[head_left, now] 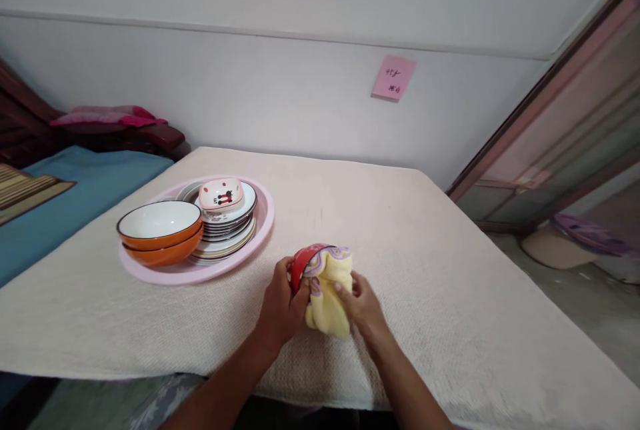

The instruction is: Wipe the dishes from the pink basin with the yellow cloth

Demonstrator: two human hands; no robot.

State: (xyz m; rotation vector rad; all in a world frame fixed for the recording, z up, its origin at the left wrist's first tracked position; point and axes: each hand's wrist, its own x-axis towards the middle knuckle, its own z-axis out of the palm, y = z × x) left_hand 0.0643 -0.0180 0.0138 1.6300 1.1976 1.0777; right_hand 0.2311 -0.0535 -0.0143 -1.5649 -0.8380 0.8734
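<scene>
My left hand [281, 303] is closed around a small red dish [301, 263], held on edge above the table. My right hand [361, 302] grips a yellow cloth [327, 297] with a purple-trimmed edge, pressed against the dish's face. Most of the dish is hidden by the cloth and my fingers. Both hands hover just over the cream tablecloth [425, 270], near the front edge.
A pink round tray [265, 217] at left holds two stacked orange bowls [160, 237], a pile of plates [227, 230] and a small pink cartoon dish [221, 193] on top. A pink note [393, 77] is stuck on the wall. A blue bed [75, 190] lies left.
</scene>
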